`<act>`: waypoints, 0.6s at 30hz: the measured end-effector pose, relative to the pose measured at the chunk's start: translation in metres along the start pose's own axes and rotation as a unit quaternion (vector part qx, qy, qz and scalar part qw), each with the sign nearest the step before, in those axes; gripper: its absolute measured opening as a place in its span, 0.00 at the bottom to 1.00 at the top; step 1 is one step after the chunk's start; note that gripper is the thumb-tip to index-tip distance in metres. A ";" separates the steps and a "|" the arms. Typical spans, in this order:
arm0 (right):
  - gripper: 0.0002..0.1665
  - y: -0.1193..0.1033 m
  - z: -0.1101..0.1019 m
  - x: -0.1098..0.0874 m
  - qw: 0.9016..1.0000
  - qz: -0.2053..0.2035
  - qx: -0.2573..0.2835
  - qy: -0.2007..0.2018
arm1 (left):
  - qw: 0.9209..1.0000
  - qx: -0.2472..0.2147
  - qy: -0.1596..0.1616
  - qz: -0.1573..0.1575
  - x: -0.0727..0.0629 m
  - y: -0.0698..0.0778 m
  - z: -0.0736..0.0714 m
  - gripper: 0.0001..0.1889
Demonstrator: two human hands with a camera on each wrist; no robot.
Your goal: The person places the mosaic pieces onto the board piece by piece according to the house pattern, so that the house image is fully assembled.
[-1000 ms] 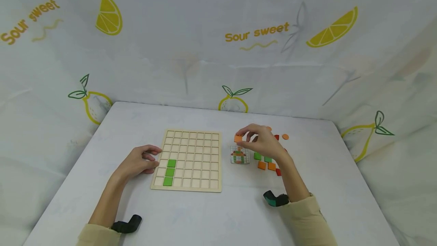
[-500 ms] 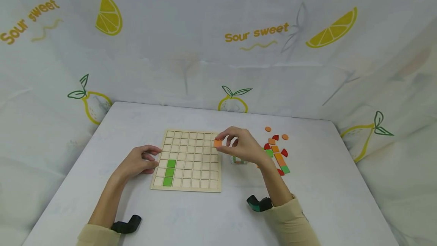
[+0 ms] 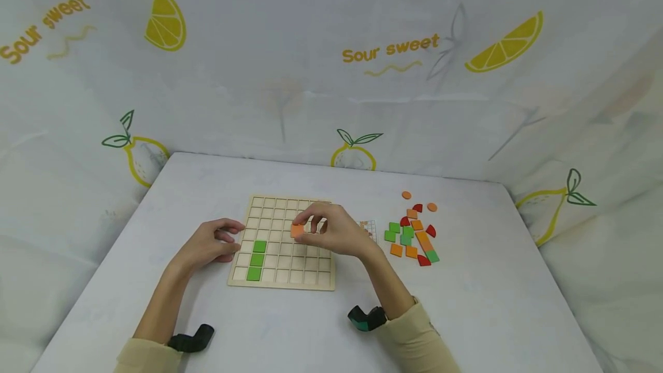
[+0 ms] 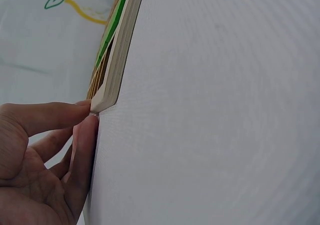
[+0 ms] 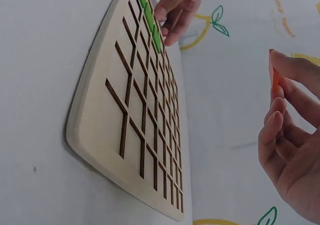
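I monitor right hand (image 3: 334,229): raised, thumb and forefinger pinching, remaining fingers bent beside pinch. Left hand (image 3: 209,242): low, fingers loosely bent. Both forearms (image 3: 388,282): angled inward behind fingers.

A white-covered desk (image 3: 497,281) carries a gridded wooden board (image 3: 284,262), a partly hidden pattern card (image 3: 370,227) just beside it and, farther right, loose green squares (image 3: 390,236), orange tiles (image 3: 411,252), red quarter-circles (image 3: 424,261) and orange discs (image 3: 406,195).

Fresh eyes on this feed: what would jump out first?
Probably the orange tile pinched in the right hand, held above the board. Next, three green tiles in the board's second column from the left. Then the loose pieces on the table, right of the board.
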State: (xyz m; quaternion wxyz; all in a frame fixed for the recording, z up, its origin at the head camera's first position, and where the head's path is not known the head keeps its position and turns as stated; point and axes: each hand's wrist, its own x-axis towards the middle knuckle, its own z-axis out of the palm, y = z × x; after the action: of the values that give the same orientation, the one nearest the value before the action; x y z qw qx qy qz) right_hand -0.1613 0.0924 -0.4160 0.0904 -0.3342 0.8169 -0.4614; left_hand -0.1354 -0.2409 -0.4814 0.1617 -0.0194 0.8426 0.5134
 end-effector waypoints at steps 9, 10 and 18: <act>0.14 -0.003 0.030 0.010 0.999 -0.001 0.010 -0.047 | 1.000 0.006 0.002 -0.004 -0.002 0.002 0.000 0.27; 0.14 -0.003 0.033 0.011 0.999 -0.001 0.013 -0.051 | 1.000 0.005 0.002 -0.006 -0.002 0.002 0.000 0.27; 0.14 -0.002 0.055 0.015 0.997 0.027 0.018 -0.076 | 1.000 0.001 -0.002 -0.002 -0.001 -0.001 -0.001 0.28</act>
State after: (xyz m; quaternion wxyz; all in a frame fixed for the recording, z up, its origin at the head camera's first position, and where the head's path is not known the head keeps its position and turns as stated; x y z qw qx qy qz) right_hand -0.1472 0.0445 -0.4428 0.1710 -0.3443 0.8081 -0.4464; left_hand -0.1347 -0.2419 -0.4814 0.1641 -0.0197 0.8426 0.5126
